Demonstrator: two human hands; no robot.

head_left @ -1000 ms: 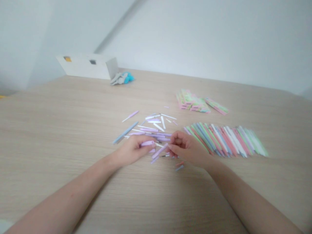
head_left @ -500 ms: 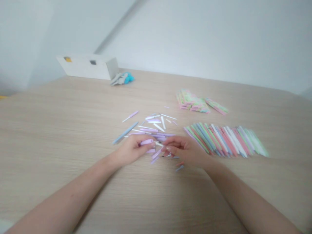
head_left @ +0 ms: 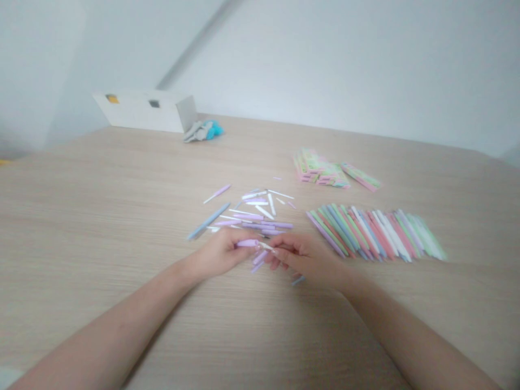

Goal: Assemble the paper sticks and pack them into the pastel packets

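My left hand is closed around a purple pen barrel, which points to the right. The fingertips of my right hand pinch a thin white pen piece, its left end right at the barrel's end. Whether it sits inside the barrel is too blurred to tell. Just beyond my hands lie loose purple pen barrels, thin white refills and short white tubes. Several small purple parts lie beneath my fingers, partly hidden.
A slanted row of coloured pens lies to the right. Behind it are stacked pink-and-green packets and one separate packet. A blue pen lies at the left. A white box and grey-blue gloves are at the back left.
My right hand has lifted a white piece to the end of the purple barrel. My left hand has tilted the barrel slightly and lowered it; both hands stay close together.
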